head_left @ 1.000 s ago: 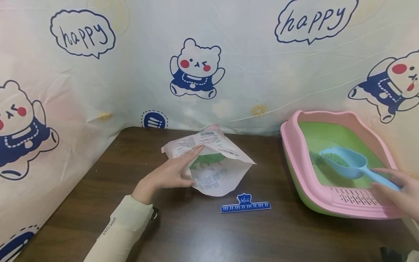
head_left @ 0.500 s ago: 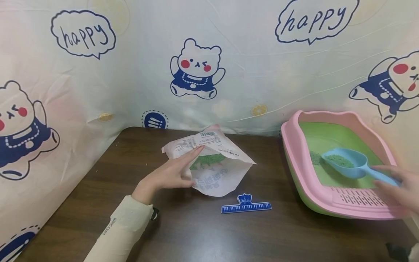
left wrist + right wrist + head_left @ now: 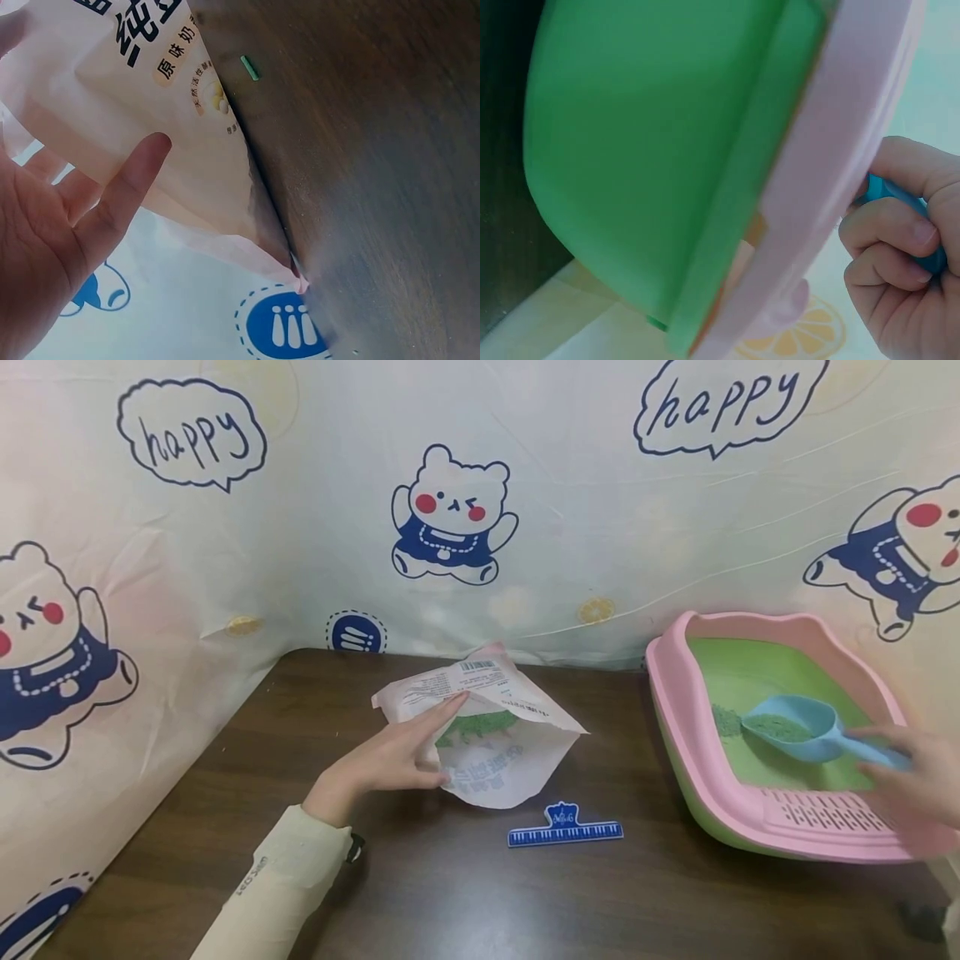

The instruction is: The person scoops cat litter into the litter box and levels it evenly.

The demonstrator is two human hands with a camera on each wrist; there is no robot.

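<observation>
In the head view a pale paper bag [image 3: 517, 777] of green cat litter lies on its back, mouth toward me. My left hand [image 3: 382, 768] holds its left side, one finger along the upper layer and the thumb by the lower lip. The left wrist view shows the thumb [image 3: 124, 187] against the printed outside. My right hand [image 3: 918, 772] grips the handle of a light blue scoop [image 3: 821, 747], with green litter in its bowl. The scoop is over the pink and green litter box [image 3: 684, 727], beside a small litter pile [image 3: 726, 721]. The box wall hides its bowl in the right wrist view.
A blue piano-pattern clip [image 3: 564, 837] lies on the dark wooden table [image 3: 420, 893] between bag and box. A patterned cloth [image 3: 562, 543] hangs behind and at the left. One stray green pellet [image 3: 250, 67] lies beside the bag.
The scoop has shifted a little to the right with my right hand, still inside the litter box. More of the small litter pile now shows. The left hand and bag stay put.
</observation>
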